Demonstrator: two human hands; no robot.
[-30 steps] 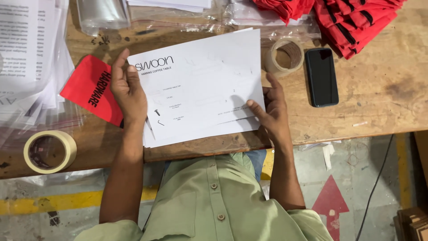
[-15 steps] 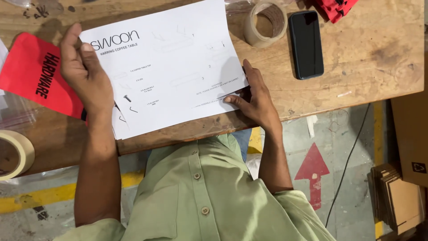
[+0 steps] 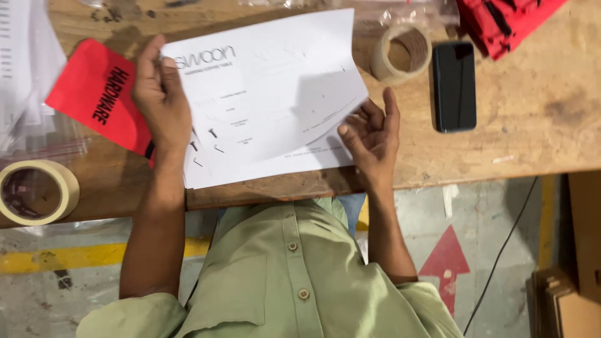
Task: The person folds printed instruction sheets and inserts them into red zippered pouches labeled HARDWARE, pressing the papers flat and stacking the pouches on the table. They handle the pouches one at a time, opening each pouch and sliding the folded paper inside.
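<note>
A stack of white printed sheets (image 3: 269, 94) lies on the wooden table (image 3: 532, 125) in front of me. My left hand (image 3: 159, 103) presses down on the stack's left edge, thumb on top of the paper. My right hand (image 3: 370, 134) is at the stack's lower right corner, palm turned up and fingers spread and curled against the edge of the top sheet. That top sheet bows upward on the right side. A red flat packet (image 3: 94, 94) with black lettering lies partly under the sheets and my left hand.
A roll of tape (image 3: 400, 53) and a black phone (image 3: 454, 84) lie right of the sheets. Another tape roll (image 3: 34, 191) sits at the table's left front edge. Red bags (image 3: 507, 19) are far right, paper piles (image 3: 25, 62) far left, cardboard (image 3: 566, 300) on the floor.
My right hand has turned palm up and lifted off the sheet, raising the top sheet's right edge. My left hand stays on the left edge. The view has shifted slightly.
</note>
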